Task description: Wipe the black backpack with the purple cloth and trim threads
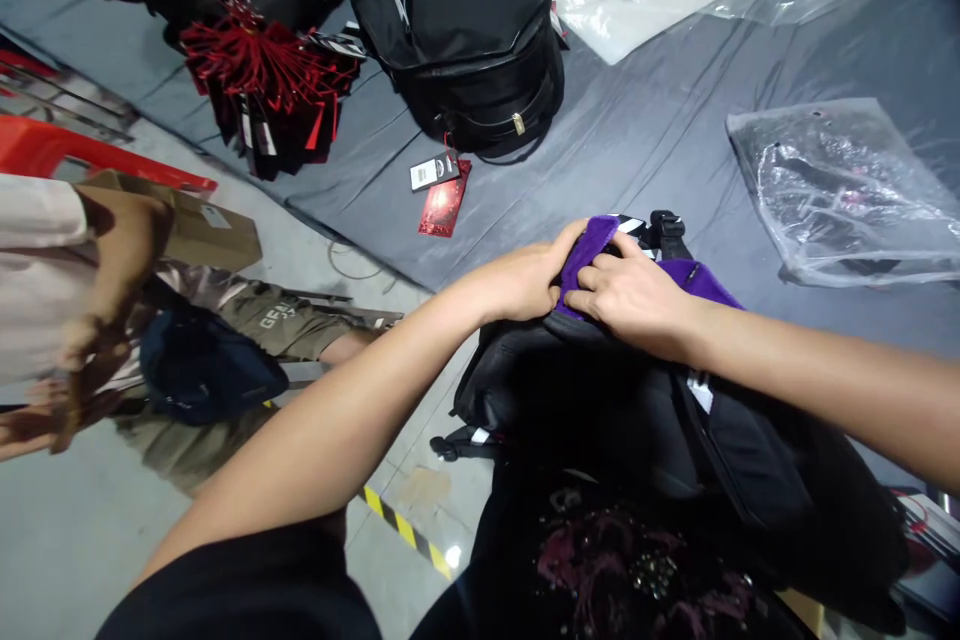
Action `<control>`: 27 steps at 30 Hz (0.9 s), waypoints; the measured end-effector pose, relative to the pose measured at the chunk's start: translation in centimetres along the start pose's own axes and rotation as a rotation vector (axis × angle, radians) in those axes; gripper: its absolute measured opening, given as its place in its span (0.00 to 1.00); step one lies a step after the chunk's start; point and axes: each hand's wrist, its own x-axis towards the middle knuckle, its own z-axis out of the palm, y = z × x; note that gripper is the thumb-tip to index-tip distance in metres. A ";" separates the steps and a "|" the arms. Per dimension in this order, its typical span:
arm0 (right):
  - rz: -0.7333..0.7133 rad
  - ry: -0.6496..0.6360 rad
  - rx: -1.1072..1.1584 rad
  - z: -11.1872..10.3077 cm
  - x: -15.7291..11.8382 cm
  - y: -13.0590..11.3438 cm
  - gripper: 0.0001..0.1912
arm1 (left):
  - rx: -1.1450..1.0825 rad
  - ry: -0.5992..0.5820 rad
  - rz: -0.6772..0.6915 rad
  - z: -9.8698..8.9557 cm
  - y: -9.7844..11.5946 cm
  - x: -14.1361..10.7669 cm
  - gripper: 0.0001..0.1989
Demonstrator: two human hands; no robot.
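Note:
A black backpack [600,410] with purple fabric [592,245] showing at its top leans between my body and the table edge. My left hand [534,278] grips the left side of the purple fabric, its thumb on top and its fingertips partly hidden. Close beside it, my right hand [630,295] is closed on the same fabric, fingers bent over it. Just behind my right hand are a black buckle [667,232] and a black-and-white patterned strap piece [631,226].
Another black backpack [465,20] lies on the grey-covered table [637,130], with a red tag [445,205] beside it. Further left hangs a bunch of red and black tags [262,80]. Clear plastic bags [847,190] lie right. A person [45,280] stands left near a cardboard box [217,235].

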 end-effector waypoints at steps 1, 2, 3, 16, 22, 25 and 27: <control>0.059 0.006 0.014 0.0 0.2 -0.2 0.13 | 0.001 0.003 0.003 0.0 0.0 0.0 0.42; 0.118 0.010 0.020 -0.1 0.4 -0.4 0.13 | 0.008 0.003 -0.003 0.0 0.1 -0.1 0.42; 0.169 0.010 0.019 -0.2 0.5 -0.7 0.13 | 0.022 0.002 -0.013 0.0 0.2 -0.1 0.42; 0.519 -0.175 0.046 -2.3 3.1 -3.4 0.08 | 0.012 0.016 -0.057 0.0 0.5 -1.0 0.46; 0.460 -0.020 -0.004 -1.4 2.8 -3.2 0.11 | -0.023 0.036 -0.039 0.4 0.1 -1.0 0.45; 0.462 -0.010 0.031 -1.2 2.8 -3.0 0.11 | -0.044 0.025 -0.023 0.3 -0.2 -0.9 0.43; 0.477 -0.089 0.036 -1.5 2.9 -3.0 0.11 | -0.050 0.005 -0.017 0.0 -0.1 -0.9 0.43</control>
